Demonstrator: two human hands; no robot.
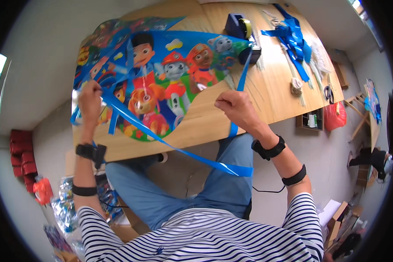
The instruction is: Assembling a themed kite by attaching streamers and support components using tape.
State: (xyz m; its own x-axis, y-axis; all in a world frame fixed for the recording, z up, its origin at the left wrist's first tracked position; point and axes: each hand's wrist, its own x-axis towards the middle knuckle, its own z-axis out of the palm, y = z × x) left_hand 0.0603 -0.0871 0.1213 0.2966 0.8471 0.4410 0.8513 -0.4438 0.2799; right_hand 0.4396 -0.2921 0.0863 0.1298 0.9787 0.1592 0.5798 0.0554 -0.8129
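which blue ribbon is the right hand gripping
The strip running from the right hand up to the tape dispenser, not the bow farther right.

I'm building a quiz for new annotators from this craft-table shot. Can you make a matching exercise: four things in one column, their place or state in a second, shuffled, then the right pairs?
Things:
1. left hand
2. right hand
3. tape dispenser
4. blue ribbon bundle

Places or states:
A. lies on the far right part of the wooden table
B. stands at the table's far edge, beyond the cartoon kite
C. grips a blue ribbon strip at the kite's left edge
D. pinches a blue ribbon at the kite's right edge

Pairs: 1-C, 2-D, 3-B, 4-A
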